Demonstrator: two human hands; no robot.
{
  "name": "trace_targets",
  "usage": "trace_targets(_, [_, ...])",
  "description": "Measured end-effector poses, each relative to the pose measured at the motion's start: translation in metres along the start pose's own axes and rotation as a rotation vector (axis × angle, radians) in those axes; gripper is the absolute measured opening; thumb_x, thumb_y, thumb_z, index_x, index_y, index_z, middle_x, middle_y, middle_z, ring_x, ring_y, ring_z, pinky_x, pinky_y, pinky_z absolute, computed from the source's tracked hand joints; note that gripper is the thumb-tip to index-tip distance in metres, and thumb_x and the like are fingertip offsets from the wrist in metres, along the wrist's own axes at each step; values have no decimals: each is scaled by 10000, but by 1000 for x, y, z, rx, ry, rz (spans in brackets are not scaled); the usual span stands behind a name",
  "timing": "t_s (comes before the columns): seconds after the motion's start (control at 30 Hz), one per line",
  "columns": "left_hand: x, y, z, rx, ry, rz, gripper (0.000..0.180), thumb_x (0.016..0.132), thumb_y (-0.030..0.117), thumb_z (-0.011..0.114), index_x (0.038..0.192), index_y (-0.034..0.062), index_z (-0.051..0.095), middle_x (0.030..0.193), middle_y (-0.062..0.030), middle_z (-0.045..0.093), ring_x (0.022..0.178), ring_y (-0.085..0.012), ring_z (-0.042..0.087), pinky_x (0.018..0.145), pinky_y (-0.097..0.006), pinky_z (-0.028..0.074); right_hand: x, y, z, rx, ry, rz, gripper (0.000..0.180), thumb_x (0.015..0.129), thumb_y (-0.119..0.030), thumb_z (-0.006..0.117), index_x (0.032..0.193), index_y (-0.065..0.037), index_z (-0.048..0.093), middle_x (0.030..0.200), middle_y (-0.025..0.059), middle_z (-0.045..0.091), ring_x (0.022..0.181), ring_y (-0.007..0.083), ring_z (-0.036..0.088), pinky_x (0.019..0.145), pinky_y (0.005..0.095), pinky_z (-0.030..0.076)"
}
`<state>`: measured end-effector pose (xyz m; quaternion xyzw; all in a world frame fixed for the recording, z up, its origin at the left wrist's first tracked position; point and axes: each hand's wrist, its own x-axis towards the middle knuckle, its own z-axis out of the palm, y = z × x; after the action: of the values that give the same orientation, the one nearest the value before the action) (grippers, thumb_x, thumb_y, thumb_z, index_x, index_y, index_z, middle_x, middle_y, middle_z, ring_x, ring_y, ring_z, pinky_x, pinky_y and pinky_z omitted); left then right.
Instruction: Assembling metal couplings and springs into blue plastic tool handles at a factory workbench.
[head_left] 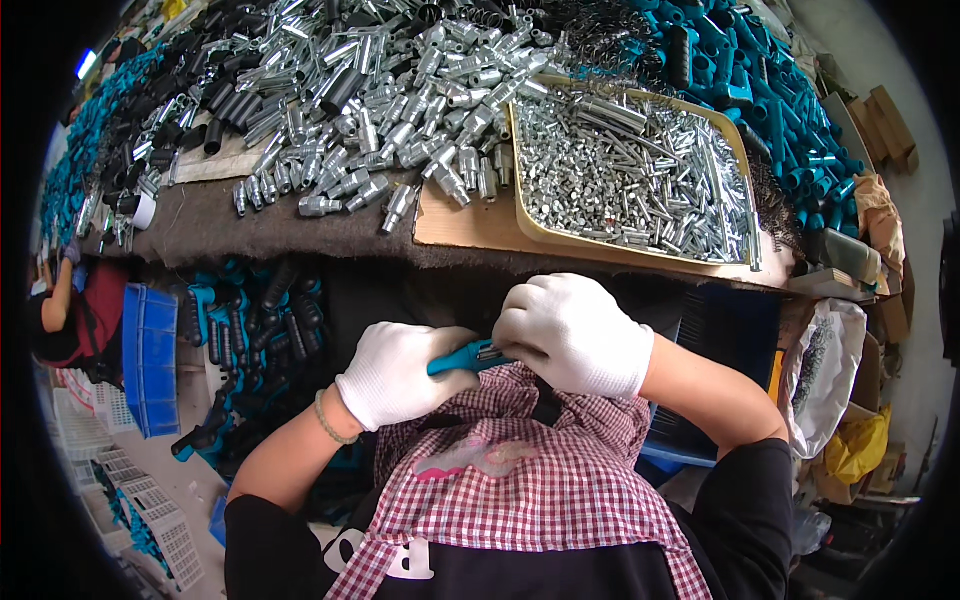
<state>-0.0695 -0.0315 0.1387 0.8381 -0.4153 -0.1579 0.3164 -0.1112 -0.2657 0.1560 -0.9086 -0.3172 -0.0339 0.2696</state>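
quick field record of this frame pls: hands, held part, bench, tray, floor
left hand: gloved, grips teal handle
right hand: gloved, closed over the handle's metal end
bench: heap of silver fittings; black tubes; teal parts at right
tray: wooden, full of small metal pieces
floor: blue crate, teal-and-black handles
lap: checked apron

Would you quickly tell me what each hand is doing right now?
Left hand: closed around the teal handle.
Right hand: closed at the handle's metal end; whatever else it holds is hidden.
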Motion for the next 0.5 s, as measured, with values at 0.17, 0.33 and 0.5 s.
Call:
trace_targets(0.17, [3,-5,9,5,-21,6,289,741,273,780,959,92,727,804,-130,705,737,-339,695,655,-403,562,-7,3,15,73,-66,79,121,732,-131,747,841,-113,698,860,64,639,838,284,645,768,401,524])
trace_targets(0.33, [6,-2,10,17,-67,-17,272,743,272,780,930,86,713,810,-131,704,746,-343,694,658,-409,561,-7,8,29,69,45,-79,107,737,-164,703,794,-82,665,794,93,629,767,298,642,685,407,523])
trace_targets(0.5, [1,-5,25,-12,70,31,267,733,263,779,924,87,718,800,-133,703,745,-356,692,658,-427,561,-2,-34,32,-386,-236,102,145,720,-188,696,755,-59,639,722,103,623,717,289,666,623,393,522])
